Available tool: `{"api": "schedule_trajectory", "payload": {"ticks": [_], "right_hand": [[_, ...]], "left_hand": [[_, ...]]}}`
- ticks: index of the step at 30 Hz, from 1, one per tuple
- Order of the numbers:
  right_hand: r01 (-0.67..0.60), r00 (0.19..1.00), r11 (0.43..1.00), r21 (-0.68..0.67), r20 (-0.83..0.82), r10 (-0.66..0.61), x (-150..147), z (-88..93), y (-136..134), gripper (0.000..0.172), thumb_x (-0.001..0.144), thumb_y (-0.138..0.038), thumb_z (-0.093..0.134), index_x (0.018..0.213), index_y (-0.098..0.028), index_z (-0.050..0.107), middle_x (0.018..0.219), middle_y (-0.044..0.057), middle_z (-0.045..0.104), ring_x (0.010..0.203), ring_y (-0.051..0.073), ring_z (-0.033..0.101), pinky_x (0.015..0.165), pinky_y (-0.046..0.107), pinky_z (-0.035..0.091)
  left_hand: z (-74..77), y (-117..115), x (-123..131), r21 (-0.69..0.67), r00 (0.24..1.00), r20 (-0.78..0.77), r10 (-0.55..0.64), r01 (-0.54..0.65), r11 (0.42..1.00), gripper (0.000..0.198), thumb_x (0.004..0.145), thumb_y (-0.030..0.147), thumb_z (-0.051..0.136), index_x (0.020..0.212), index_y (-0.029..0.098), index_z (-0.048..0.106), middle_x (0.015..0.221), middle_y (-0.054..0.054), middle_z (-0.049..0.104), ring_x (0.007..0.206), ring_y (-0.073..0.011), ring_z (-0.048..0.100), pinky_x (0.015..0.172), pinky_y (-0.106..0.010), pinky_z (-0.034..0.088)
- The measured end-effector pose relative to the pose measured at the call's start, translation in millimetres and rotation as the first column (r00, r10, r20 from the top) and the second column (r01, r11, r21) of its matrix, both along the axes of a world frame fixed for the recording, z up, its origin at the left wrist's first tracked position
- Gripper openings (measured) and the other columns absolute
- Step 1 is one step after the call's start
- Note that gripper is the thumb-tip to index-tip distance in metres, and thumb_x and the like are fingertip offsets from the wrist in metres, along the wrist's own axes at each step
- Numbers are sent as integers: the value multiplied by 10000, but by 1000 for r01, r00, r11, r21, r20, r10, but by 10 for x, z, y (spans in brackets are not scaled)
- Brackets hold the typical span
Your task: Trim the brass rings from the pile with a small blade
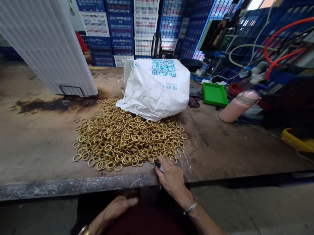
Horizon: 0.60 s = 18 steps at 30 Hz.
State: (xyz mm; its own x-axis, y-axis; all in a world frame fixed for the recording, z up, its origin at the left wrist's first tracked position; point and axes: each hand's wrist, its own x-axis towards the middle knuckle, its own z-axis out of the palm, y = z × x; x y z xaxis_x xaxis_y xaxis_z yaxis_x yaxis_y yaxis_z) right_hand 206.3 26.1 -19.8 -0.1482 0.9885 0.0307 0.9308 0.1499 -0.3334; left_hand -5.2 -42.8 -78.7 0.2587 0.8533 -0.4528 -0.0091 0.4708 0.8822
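A heap of brass-coloured metal rings [128, 137] lies on the worktable near its front edge. My right hand [171, 177] rests at the heap's near right side, its fingers closed on a small grey object with a black end [157, 164]; its exact kind does not show. Below the table edge, close to my lap, my left hand [119, 207] appears with nothing visible in it. A finger or thumb stretches out, while its other fingers are partly in shadow. Behind the rings, a white sack [156, 91] with blue print lies on its side, its mouth toward the heap.
A tall white ribbed panel [50, 35] leans in a black wire stand [72, 91] on the left. A green tray [214, 94], a pink bottle [235, 109] and a yellow tray [306, 142] are on the right. Blue and white crates [118, 27] are stacked behind; a red-sleeved person [82, 44] is partly hidden.
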Motion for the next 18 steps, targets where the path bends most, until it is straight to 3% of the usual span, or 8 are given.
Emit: {"api": "schedule_trajectory", "payload": {"ticks": [4, 7, 9, 14, 18], "right_hand": [[11, 998, 999, -48, 61, -8, -59, 60, 32, 242, 818, -260, 481, 1054, -244, 532, 985, 50, 596, 812, 166, 584, 612, 238, 375], [25, 996, 998, -60, 84, -20, -79, 72, 37, 259, 811, -230, 476, 1064, -245, 527, 979, 46, 588, 771, 157, 586, 591, 235, 362], [29, 996, 998, -58, 91, -24, -81, 58, 38, 265, 804, -214, 469, 1061, -240, 530, 995, 44, 582, 751, 153, 586, 583, 235, 360], [6, 1000, 1000, 26, -12, -6, -21, -71, 66, 267, 757, -131, 467, 991, -215, 563, 989, 42, 588, 827, 153, 565, 646, 222, 377], [-22, 976, 993, 117, -213, 47, 42, -152, 128, 170, 783, -170, 451, 891, -182, 581, 881, 49, 603, 794, 147, 543, 683, 224, 379]], "left_hand": [[438, -44, -17, 8, 976, -86, -201, 202, 979, 241, 645, 359, 645, 830, 206, 664, 824, -24, 643, 826, -201, 573, 709, -287, 447], [720, 21, 66, 40, 974, -80, -213, 217, 975, 225, 716, 365, 576, 865, 212, 647, 774, -12, 618, 757, -166, 558, 670, -249, 437], [826, 108, 170, 74, 981, -50, -186, 189, 979, 202, 734, 341, 561, 840, 184, 631, 745, -16, 597, 713, -146, 544, 658, -242, 436], [814, 363, 427, 97, 999, 34, -31, 27, 995, 261, 744, 373, 530, 868, 146, 559, 744, -44, 568, 697, -160, 566, 502, -217, 443], [731, 525, 520, 148, 996, 1, 87, -87, 985, 386, 743, 406, 513, 1027, 147, 480, 713, -17, 549, 559, -119, 555, 388, -170, 401]]}}
